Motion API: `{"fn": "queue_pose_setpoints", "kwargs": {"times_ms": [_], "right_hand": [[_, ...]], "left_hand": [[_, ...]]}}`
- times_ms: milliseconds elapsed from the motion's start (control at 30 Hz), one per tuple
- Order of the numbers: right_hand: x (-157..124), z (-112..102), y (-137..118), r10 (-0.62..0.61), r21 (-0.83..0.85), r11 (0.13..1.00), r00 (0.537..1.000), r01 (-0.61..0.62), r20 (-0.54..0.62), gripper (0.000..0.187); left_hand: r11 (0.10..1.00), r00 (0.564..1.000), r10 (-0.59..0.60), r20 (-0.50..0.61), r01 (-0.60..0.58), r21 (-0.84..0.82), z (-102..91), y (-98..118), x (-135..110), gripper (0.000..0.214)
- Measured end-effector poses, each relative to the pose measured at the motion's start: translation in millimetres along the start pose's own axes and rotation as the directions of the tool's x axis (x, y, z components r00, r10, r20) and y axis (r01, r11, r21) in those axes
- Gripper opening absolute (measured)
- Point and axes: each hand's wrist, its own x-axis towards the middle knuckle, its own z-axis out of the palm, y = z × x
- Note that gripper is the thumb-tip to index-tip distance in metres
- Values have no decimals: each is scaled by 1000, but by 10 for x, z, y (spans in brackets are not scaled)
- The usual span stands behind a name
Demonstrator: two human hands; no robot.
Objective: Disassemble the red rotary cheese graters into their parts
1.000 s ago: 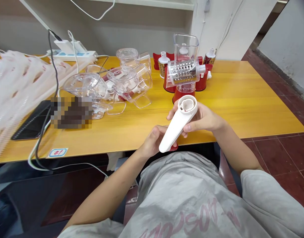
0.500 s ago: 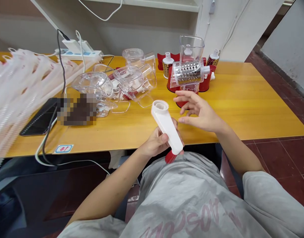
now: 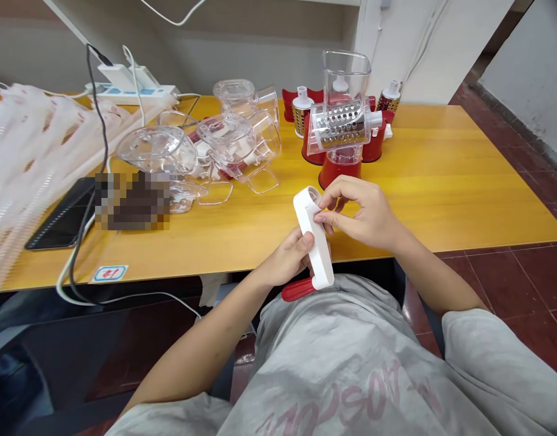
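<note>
A white crank handle [image 3: 315,242] with a red knob [image 3: 297,290] at its lower end is held upright over the table's near edge. My left hand [image 3: 285,260] is closed round its lower half. My right hand [image 3: 362,212] pinches its upper end near the round socket. Just beyond stands a red-based rotary grater [image 3: 341,130] with a metal drum and a clear hopper.
Several clear plastic hoppers [image 3: 235,142] lie in a heap on the yellow table [image 3: 464,181]. Spare drums in red holders [image 3: 300,115] stand behind the grater. A power strip [image 3: 133,91], cables, a dark phone [image 3: 60,218] and white bagged items are on the left.
My right hand let go of the handle, opened, then came back and pinched its top. The handle swung from leaning right to nearly upright, and the red knob turned out to the left.
</note>
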Motion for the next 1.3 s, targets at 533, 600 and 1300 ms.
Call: {"fn": "queue_pose_setpoints", "kwargs": {"times_ms": [533,600,1300], "right_hand": [[12,-141,6,-3,-240,969,975,57,221,27],[12,-124,2,8,-253,966,975,50,223,27],[55,-59,48,14,-190,982,982,22,188,30]], "left_hand": [[991,989,26,-144,-6,134,225,159,21,69],[992,988,27,-153,-8,125,219,160,22,69],[997,966,51,-254,-36,65,236,146,57,70]]}}
